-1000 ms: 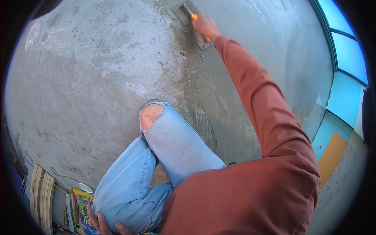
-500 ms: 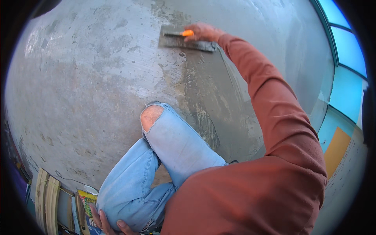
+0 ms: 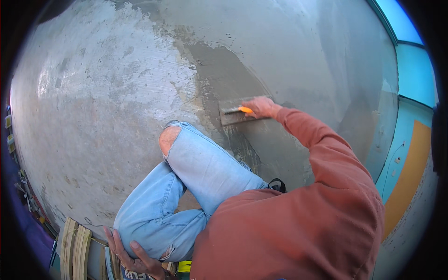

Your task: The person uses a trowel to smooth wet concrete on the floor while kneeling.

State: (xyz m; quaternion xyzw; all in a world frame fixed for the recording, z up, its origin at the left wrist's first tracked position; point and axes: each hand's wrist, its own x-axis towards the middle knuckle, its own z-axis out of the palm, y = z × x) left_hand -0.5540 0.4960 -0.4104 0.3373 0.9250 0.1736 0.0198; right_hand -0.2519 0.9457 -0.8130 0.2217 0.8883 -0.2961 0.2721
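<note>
My right hand (image 3: 262, 107) is wrapped round the orange handle of a flat rectangular trowel (image 3: 229, 115). The trowel's blade lies on the floor beyond my bent knee, over a band of dark wet skim mix (image 3: 221, 70). To the left of that band the floor (image 3: 107, 112) is pale, rough and blotchy; to the right, a smooth grey coat (image 3: 298, 56) covers it. At the lower left my left hand (image 3: 135, 256) rests against my jeans (image 3: 154, 224) below the knee, its fingers spread and holding nothing.
Bundled wooden strips (image 3: 74, 249) stand at the lower left, with a thin cable close by. Small tools and odds and ends (image 3: 30, 200) line the left edge beside purple cloth. Along the right runs a turquoise wall (image 3: 413, 70) with an orange-tan panel (image 3: 408, 172).
My right hand has drawn the trowel toward me and slightly right, leaving smoother mix behind it. My view has shifted a little. The left hand remains at my leg.
</note>
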